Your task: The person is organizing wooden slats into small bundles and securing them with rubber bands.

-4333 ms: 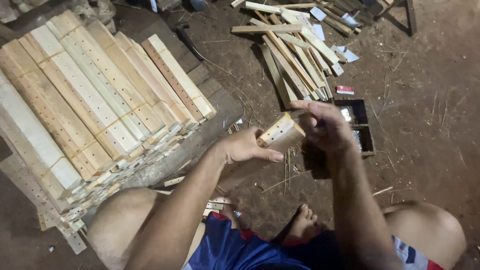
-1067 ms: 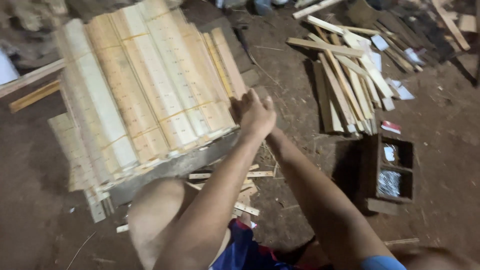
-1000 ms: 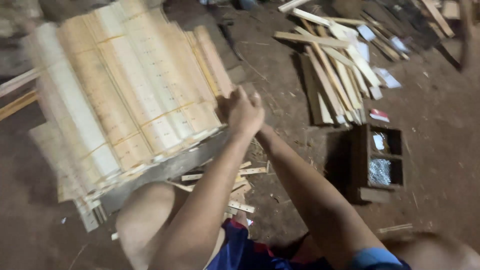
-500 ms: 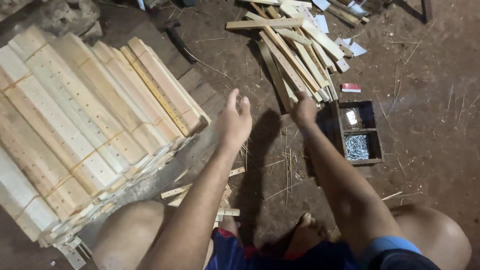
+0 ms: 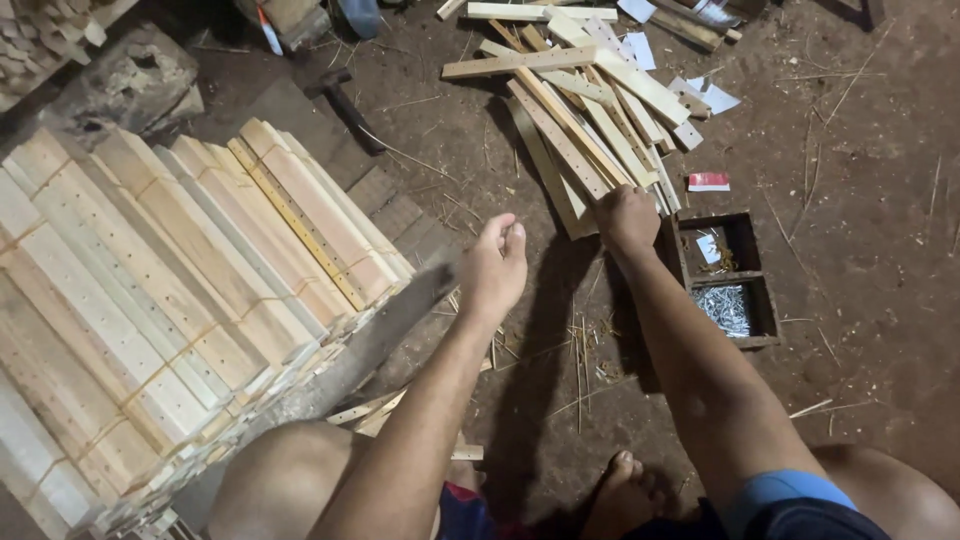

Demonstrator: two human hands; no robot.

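At the slats [image 5: 580, 130], right hand [image 5: 627, 218] now.

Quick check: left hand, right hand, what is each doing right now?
Left hand: open, empty, hovering above the dirt floor.
Right hand: closed on the near ends of the loose wooden slats.

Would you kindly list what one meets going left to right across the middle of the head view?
Bundled slats → left hand → right hand at the loose slats → wooden box holding nails.
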